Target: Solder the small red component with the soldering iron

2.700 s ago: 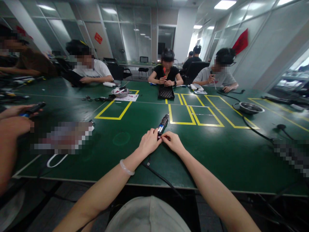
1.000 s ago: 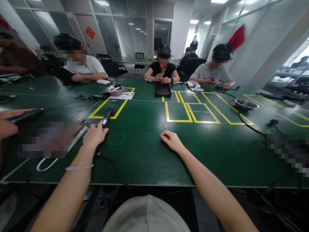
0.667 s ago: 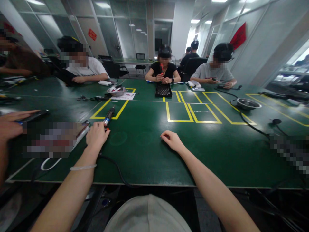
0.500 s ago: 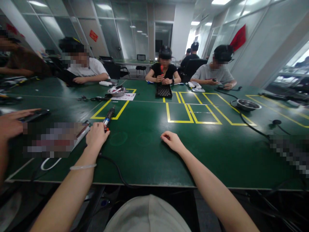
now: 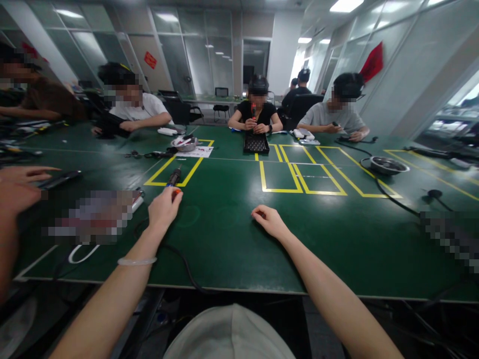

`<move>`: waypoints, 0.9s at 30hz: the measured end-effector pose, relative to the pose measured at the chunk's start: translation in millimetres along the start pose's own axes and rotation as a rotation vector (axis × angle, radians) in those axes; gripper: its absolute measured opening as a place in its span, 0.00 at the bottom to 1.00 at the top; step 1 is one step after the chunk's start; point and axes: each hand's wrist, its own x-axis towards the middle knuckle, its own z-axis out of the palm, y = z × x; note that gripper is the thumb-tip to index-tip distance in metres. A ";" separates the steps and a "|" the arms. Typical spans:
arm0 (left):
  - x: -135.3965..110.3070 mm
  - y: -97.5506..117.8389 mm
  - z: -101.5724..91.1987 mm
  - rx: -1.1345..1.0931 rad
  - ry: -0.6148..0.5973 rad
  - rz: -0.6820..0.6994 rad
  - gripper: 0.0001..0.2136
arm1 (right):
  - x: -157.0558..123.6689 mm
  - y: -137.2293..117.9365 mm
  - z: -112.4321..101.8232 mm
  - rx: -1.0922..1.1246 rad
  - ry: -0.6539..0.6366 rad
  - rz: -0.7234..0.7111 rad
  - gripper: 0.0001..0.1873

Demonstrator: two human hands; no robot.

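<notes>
My left hand (image 5: pixel 164 207) is closed around a corded electric screwdriver (image 5: pixel 174 176) with a dark nose and a thin bit pointing away from me. Most of its body is hidden by my fingers; a bit of orange shows beside the thumb. A black cord (image 5: pixel 183 260) runs from below that wrist to the table's front edge. Loosely curled, my right hand (image 5: pixel 270 221) rests on the green table (image 5: pixel 224 244), with no object visible in its fingers.
Yellow tape rectangles (image 5: pixel 281 190) mark the table. Left of me lie a blurred-out packet (image 5: pixel 93 214) and a neighbour's hand (image 5: pixel 26 174) near a dark device. A black tray (image 5: pixel 256 144) stands before a person opposite. At right are a round metal dish (image 5: pixel 389 165) and cables.
My left hand has shifted right and slightly forward along the screwdriver, covering more of its body. The right hand stays curled in about the same spot. The view has tilted slightly.
</notes>
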 end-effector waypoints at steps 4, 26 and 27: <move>-8.6 44.1 0.8 -0.265 -0.166 0.278 0.20 | -0.2 -0.1 0.0 0.010 0.004 0.003 0.08; -47.9 158.8 40.1 -0.951 -0.572 0.483 0.19 | 4.3 -3.9 -1.0 0.654 -0.057 0.221 0.21; -47.8 159.3 42.6 -0.978 -0.585 0.455 0.19 | 4.4 -3.2 -0.6 0.660 -0.050 0.225 0.21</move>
